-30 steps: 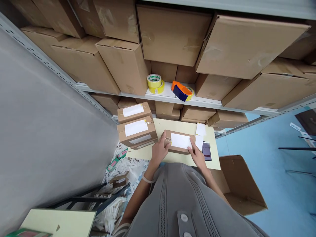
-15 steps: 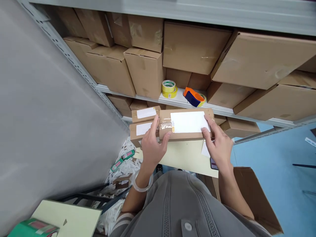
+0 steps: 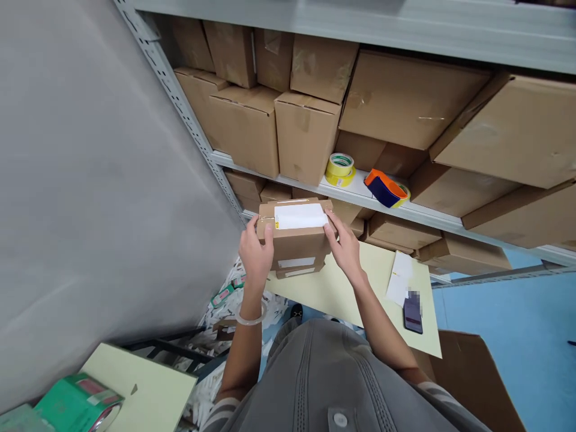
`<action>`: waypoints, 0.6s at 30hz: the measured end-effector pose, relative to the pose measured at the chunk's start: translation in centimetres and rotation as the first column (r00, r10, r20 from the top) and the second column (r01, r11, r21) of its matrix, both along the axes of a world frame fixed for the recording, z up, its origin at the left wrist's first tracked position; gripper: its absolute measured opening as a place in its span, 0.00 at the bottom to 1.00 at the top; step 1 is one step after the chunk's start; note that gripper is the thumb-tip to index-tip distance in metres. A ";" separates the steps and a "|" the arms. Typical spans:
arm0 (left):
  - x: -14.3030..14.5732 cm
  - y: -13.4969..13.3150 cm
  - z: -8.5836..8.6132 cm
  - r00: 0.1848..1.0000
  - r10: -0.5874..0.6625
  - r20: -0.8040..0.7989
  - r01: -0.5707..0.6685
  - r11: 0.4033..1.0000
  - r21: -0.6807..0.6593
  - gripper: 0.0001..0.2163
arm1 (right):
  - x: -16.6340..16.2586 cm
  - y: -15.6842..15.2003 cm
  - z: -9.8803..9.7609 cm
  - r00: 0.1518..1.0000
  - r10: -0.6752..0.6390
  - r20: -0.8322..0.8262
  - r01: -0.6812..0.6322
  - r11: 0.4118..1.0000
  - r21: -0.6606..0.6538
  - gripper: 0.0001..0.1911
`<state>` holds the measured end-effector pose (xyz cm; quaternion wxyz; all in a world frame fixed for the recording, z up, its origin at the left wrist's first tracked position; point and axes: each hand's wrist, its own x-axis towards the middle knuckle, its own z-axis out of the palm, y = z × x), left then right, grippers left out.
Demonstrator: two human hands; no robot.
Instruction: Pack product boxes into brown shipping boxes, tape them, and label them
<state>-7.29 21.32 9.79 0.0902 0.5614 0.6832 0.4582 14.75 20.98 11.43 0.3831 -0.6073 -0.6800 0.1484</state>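
Note:
A brown cardboard box (image 3: 294, 240) with a white label (image 3: 300, 216) and clear tape on its top is held between my two hands. My left hand (image 3: 257, 252) grips its left end, thumb at the front edge. At the right end, my right hand (image 3: 344, 247) has its fingers and thumb closed on the corners. Below it shows a labelled carton (image 3: 294, 271) at the left of the pale yellow table; the held box seems to be on or just over this stack. How firmly it rests there I cannot tell.
On the shelf ahead are yellow tape rolls (image 3: 340, 169) and an orange and blue tape dispenser (image 3: 387, 187), among many cardboard boxes (image 3: 306, 135). White paper slips (image 3: 399, 279) and a phone (image 3: 413, 313) lie on the table (image 3: 373, 300). An open carton (image 3: 472, 372) stands at right.
Both hands have brought the box leftward, from beside the labelled boxes to over them. The slips and phone now show more fully, and the view has shifted.

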 end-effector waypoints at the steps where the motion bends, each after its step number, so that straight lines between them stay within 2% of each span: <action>1: -0.1 0.1 -0.3 1.000 -0.007 0.009 0.007 1.000 -0.009 0.23 | -0.2 0.1 -0.4 1.000 -0.014 -0.012 0.014 1.000 -0.004 0.26; 7: -0.3 -0.4 -0.1 0.995 -0.061 0.077 0.063 0.997 -0.032 0.24 | 0.0 -0.4 -0.1 0.998 -0.035 -0.051 0.028 0.992 -0.122 0.28; 11: -0.7 -1.0 0.4 0.986 -0.086 0.143 0.086 0.996 0.006 0.30 | 1.2 -1.7 -0.5 0.991 -0.037 -0.131 0.013 0.983 -0.182 0.32; 15: -1.0 -2.3 0.1 0.993 -0.048 0.108 0.035 0.993 0.115 0.28 | 2.6 -4.7 -2.5 0.966 -0.132 -0.223 0.071 0.963 -0.262 0.33; 18: -0.6 -4.1 -1.1 1.000 -0.003 0.029 -0.003 0.982 0.190 0.25 | 3.2 -8.1 -4.5 0.922 -0.236 -0.308 0.138 0.942 -0.306 0.28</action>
